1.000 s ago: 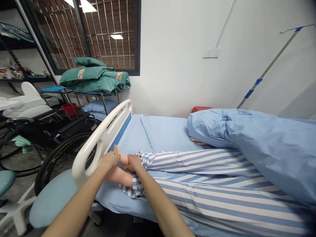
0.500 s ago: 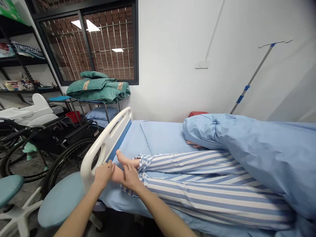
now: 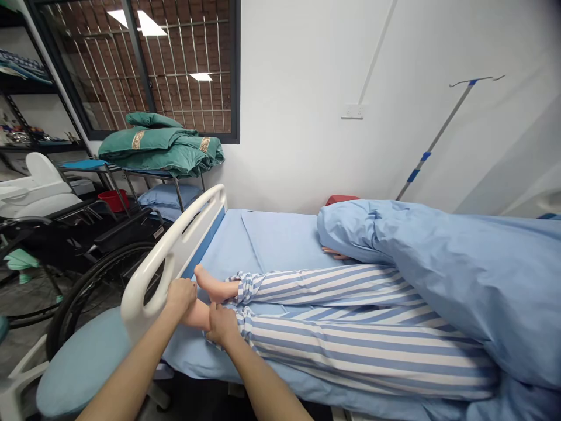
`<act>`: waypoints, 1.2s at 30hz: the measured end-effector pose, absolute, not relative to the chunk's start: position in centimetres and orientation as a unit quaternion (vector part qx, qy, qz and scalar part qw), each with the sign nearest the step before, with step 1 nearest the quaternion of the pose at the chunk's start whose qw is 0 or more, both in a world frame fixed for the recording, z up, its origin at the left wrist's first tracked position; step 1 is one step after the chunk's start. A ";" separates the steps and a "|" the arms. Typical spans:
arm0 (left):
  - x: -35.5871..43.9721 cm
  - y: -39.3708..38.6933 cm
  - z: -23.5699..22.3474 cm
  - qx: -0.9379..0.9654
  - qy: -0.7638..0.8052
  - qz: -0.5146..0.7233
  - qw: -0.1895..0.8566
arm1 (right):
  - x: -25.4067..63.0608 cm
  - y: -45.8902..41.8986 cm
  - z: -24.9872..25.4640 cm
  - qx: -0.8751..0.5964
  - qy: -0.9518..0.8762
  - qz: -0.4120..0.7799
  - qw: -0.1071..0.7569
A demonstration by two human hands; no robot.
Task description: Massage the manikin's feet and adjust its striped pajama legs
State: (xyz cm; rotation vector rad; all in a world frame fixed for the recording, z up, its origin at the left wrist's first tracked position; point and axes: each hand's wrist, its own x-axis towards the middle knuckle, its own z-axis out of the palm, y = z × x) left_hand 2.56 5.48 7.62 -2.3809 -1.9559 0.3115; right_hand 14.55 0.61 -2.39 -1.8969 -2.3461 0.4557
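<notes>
Left hand [image 3: 181, 297] curled over front part of near foot [image 3: 198, 316]; right hand [image 3: 222, 325] closed around its ankle. Near foot is just beside white footboard [image 3: 151, 263], over blue sheet [image 3: 280, 234]; far foot [image 3: 215, 287] beside.

Moved since a second ago from the far foot [image 3: 214, 288] to the near foot [image 3: 196, 316], now with left hand [image 3: 181, 296] over its toe end, right hand [image 3: 224, 325] on its ankle.
</notes>
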 end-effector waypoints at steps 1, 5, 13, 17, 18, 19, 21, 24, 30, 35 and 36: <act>2.5 5.7 7.5 -0.769 -0.631 0.101 0.024 | 14.5 0.7 -2.5 -0.622 -0.768 0.147 0.046; 2.2 5.9 6.9 -0.764 -0.638 0.091 0.034 | 14.3 1.0 -3.1 -0.628 -0.765 0.139 0.040; 1.3 3.9 3.0 -0.651 -0.744 -0.097 0.116 | 14.0 0.9 -3.3 -0.637 -0.760 0.122 0.032; 1.0 2.2 1.1 -0.631 -0.735 -0.188 0.162 | 14.0 0.7 -3.5 -0.636 -0.762 0.117 0.039; 0.9 1.8 0.8 -0.636 -0.724 -0.200 0.173 | 14.0 0.7 -3.5 -0.636 -0.762 0.116 0.040; 0.8 1.6 0.6 -0.641 -0.716 -0.207 0.182 | 14.0 0.6 -3.6 -0.636 -0.762 0.115 0.042; 0.4 1.3 0.5 -0.646 -0.714 -0.197 0.186 | 14.0 0.6 -3.5 -0.635 -0.763 0.112 0.042; -0.1 1.4 1.3 -0.655 -0.722 -0.145 0.171 | 14.0 0.7 -3.5 -0.634 -0.764 0.116 0.036; -0.2 2.8 4.6 -0.751 -0.649 0.001 0.123 | 13.9 0.9 -3.8 -0.631 -0.766 0.117 0.031; 1.2 4.3 6.6 -0.771 -0.620 0.106 0.096 | 14.0 0.8 -3.6 -0.626 -0.770 0.116 0.028; 1.6 4.7 6.8 -0.769 -0.622 0.120 0.091 | 14.1 0.7 -3.6 -0.626 -0.770 0.119 0.031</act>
